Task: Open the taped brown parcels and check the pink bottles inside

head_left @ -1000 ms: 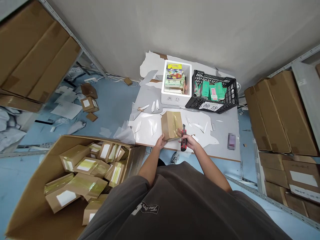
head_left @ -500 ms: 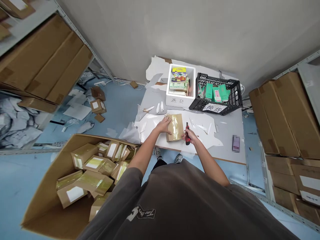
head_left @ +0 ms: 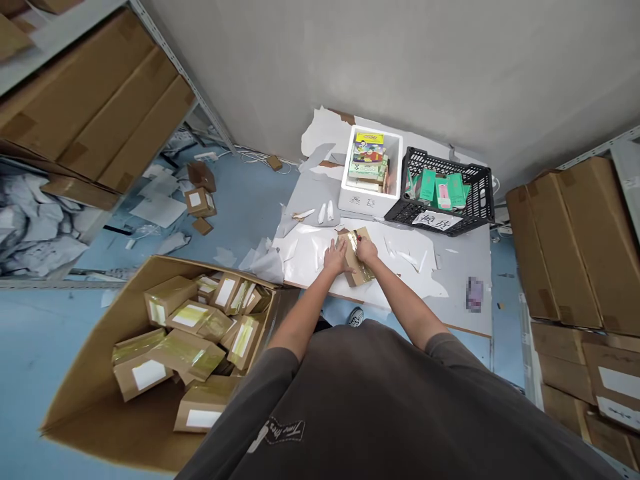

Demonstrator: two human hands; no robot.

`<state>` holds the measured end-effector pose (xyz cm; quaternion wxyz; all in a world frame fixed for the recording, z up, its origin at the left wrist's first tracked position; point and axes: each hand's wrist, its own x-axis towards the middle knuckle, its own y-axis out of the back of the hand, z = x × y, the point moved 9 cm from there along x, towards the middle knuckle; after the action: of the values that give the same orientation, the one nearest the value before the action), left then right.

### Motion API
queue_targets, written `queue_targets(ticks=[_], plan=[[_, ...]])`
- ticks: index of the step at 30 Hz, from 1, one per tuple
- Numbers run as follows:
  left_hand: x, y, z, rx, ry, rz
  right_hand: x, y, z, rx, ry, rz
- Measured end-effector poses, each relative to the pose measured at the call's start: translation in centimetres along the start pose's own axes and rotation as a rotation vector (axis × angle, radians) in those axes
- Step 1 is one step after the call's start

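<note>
I have both hands at work on one box [head_left: 357, 275], which sits on the paper-covered tabletop [head_left: 463, 267], directly between and beneath them. My left hand [head_left: 335, 257] lies with fingers spread over the box's left side, thumb reaching across its nearer part; I see it press there rather than wrap around. My right hand [head_left: 367, 251] is clenched around a cutter [head_left: 359, 237], of which I make out only a bit of red and a dark tip by the tape [head_left: 352, 239] on top of the box. I cannot tell how deep the blade sits.

Beyond the hands stands a foam box [head_left: 367, 201] with books [head_left: 369, 148] in it. Right up beside that, ahead and to the right of my right hand, I have a black crate [head_left: 483, 203] of green packs [head_left: 427, 185], with a handwritten label [head_left: 437, 221] on its front. White scraps [head_left: 326, 213] lie just ahead of my left hand, and more pieces [head_left: 410, 259] near my right. Well left of both hands and closer to the body, a big carton [head_left: 93, 380] holds taped parcels [head_left: 187, 315] lying at mixed angles.
</note>
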<state>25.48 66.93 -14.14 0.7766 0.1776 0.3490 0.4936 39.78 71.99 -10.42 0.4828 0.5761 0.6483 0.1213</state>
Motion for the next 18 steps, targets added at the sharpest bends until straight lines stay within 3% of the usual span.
queue_targets(ticks=[4,11,18], plan=[[-0.4,-0.5,-0.3,0.023,0.044,0.008,0.3,-0.7,-0.3,-0.045,0.041,-0.028],[-0.5,-0.8,-0.6,0.047,0.074,0.009,-0.1,-1.6,1.1,0.189,0.053,-0.073],[-0.8,-0.3,-0.9,-0.004,0.121,0.011,-0.9,-1.2,1.7,0.078,-0.011,-0.132]])
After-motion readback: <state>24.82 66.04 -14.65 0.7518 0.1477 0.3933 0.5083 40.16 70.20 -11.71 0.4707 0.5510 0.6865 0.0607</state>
